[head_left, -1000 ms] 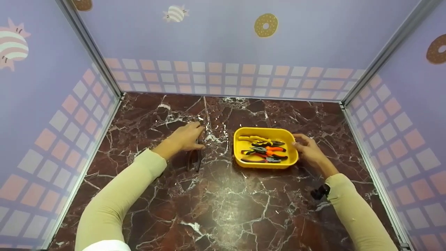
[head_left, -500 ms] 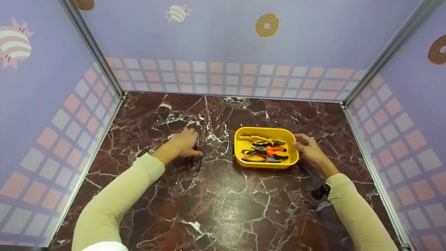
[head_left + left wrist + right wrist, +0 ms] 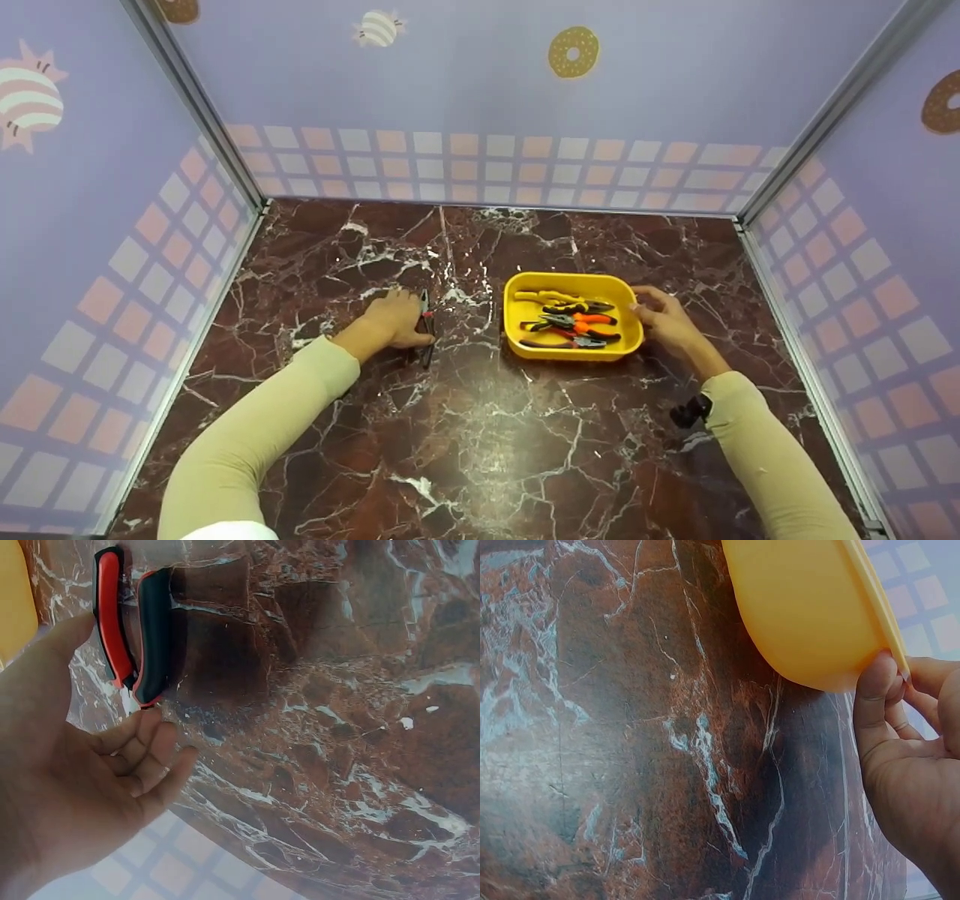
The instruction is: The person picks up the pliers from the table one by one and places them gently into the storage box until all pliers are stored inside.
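Observation:
A pair of pliers (image 3: pixel 427 319) with red-and-black handles lies on the marble-patterned table, jaws toward the back wall. My left hand (image 3: pixel 394 319) is just left of it. In the left wrist view the thumb is beside the red side of the pliers (image 3: pixel 111 615), and the loosely bent fingers are near the pivot; contact is unclear and the jaws are partly hidden. My right hand (image 3: pixel 667 322) pinches the right rim of a yellow plastic tray (image 3: pixel 574 280) between thumb and fingers. Inside it lie several pliers, including yellow-handled pliers (image 3: pixel 551 297) and orange-handled pliers (image 3: pixel 585 325).
The dark red marbled table (image 3: pixel 480 435) is enclosed by a patterned back wall (image 3: pixel 465 90) and side walls (image 3: pixel 97 247) with metal corner strips. A small black object (image 3: pixel 690 412) is at my right wrist.
My left hand has drawn back from over the pliers, down and slightly left, uncovering their jaws. The right hand and the tray have stayed in place.

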### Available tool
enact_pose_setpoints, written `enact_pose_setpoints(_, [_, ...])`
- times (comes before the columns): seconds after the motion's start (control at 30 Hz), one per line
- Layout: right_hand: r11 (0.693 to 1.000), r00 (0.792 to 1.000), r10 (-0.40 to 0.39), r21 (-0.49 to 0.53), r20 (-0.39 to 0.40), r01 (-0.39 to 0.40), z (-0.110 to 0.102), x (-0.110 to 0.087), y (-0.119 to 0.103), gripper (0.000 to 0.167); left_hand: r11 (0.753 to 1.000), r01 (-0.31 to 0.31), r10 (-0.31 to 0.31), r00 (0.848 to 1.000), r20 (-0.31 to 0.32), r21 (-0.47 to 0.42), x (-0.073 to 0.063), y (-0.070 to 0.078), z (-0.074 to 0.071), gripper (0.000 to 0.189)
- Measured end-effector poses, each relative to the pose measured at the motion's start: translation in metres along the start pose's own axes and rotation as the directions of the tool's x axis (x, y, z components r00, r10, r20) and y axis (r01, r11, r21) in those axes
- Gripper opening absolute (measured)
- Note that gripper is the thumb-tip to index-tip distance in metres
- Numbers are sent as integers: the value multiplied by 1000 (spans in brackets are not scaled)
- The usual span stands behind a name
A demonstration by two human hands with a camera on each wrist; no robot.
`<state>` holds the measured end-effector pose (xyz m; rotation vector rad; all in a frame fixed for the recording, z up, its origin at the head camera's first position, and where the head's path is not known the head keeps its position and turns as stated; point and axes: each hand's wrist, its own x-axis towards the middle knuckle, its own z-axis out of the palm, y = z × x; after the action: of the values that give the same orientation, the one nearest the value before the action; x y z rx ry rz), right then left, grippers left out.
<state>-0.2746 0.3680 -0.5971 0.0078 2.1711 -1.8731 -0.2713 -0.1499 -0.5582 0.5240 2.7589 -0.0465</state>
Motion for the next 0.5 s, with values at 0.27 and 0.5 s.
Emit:
enact_pose_setpoints(0.27, [1000, 1000, -12, 1, -2, 12, -2, 0, 0, 46, 997, 13, -8, 998, 58, -75, -2, 7, 0, 99])
enact_pose_setpoints(0.5, [999, 1000, -27, 30, 8, 27, -1, 1, 3, 44, 994, -33, 39, 998, 54, -107, 1, 8, 0, 94])
